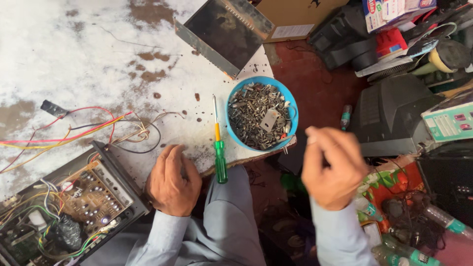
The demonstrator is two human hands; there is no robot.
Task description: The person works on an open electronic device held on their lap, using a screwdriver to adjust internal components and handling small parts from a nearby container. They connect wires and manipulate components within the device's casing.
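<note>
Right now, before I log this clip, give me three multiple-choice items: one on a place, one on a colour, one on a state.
1. Where does the screwdriver lie?
A. inside the bowl
B. on the table between the left hand and the bowl
C. on the circuit board

2. What colour is the bowl of screws?
A. blue
B. red
C. white

3. How is the left hand?
A. gripping the screwdriver
B. resting palm-down at the table edge
C. inside the bowl

B: it lies beside the bowl. A: the rim is blue. B: it lies flat, apart from the screwdriver.

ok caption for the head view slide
Left hand rests beside a green screwdriver; right hand hovers near a blue bowl of screws.
</note>
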